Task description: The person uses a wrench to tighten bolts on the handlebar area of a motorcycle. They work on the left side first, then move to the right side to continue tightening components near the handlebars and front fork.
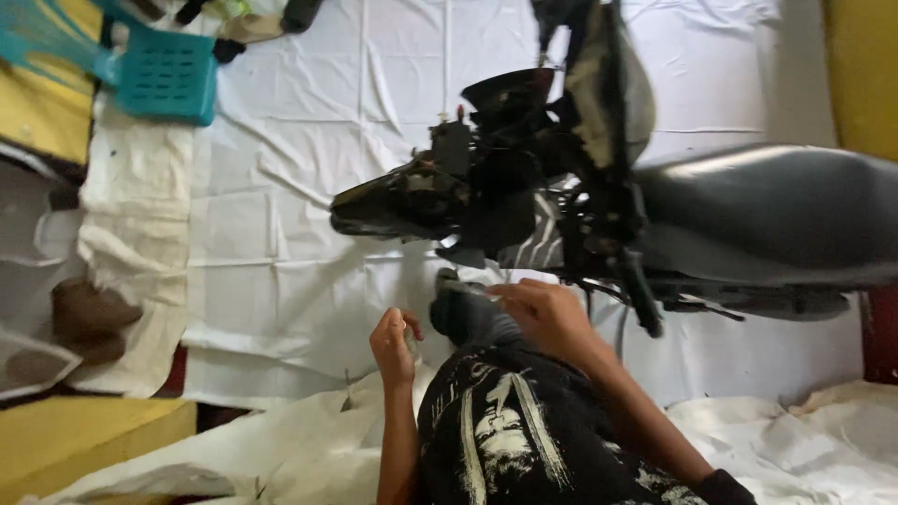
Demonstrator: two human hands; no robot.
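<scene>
A black motorcycle (748,215) lies across a white sheet (309,140), its stripped dark bodywork (412,196) reaching left. My left hand (393,344) is curled around a small pale object that is too small to identify. It hovers just below the bodywork. My right hand (550,316) pinches a thin pale tool whose tip points left over a dark grey rounded part (466,313) under the frame. The hand sits close beneath the exposed frame and wiring (580,234). My black printed shirt (514,430) fills the lower middle.
A teal plastic crate (168,75) stands at the upper left beside some dark bottles (299,14). Brown shoes (89,318) lie at the left edge on a grey mat. Yellow surfaces (84,440) border the sheet at the lower left and upper right.
</scene>
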